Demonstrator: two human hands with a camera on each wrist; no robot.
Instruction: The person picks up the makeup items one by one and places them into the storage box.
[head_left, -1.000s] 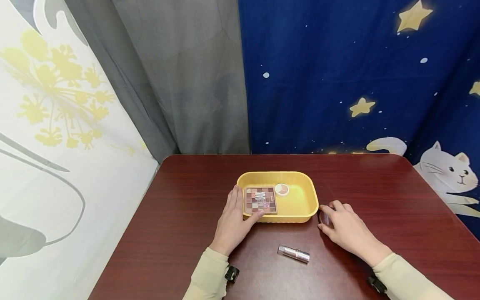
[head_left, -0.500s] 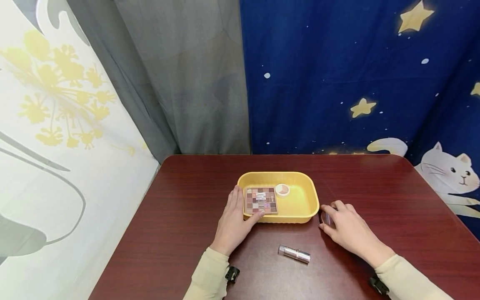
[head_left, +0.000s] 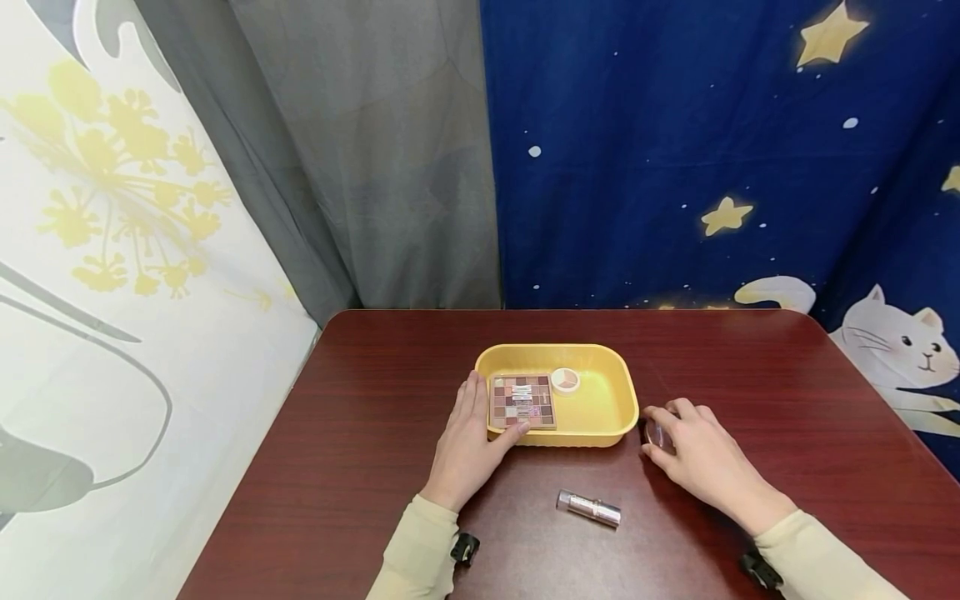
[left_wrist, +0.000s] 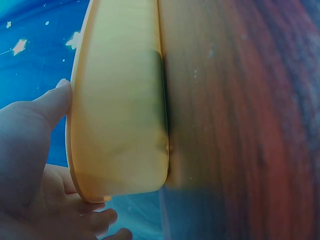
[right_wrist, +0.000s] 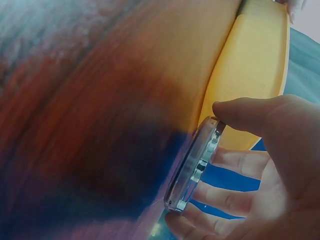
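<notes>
My right hand [head_left: 701,458] holds a round, clear-topped compact [right_wrist: 194,167] by its rim between thumb and fingertips. The compact is low at the tabletop, just off the right end of a yellow plastic tray [head_left: 600,437]; my fingers partly cover it in the head view. At the tray's left front corner rests my left hand [head_left: 468,446], its fingers straight along the left side and its thumb over the front rim. Inside the tray lie a square eyeshadow palette [head_left: 521,402] and a small round white pan with three tones [head_left: 565,381].
A silver lipstick-like tube [head_left: 588,508] lies on the dark red table [head_left: 360,450] in front of the tray. Grey and blue curtains [head_left: 645,167] hang behind the table's far edge, and a pale patterned wall hanging [head_left: 187,375] is at the left.
My right hand has shifted slightly to the right, with the compact. My left hand, the tray and its contents look the same.
</notes>
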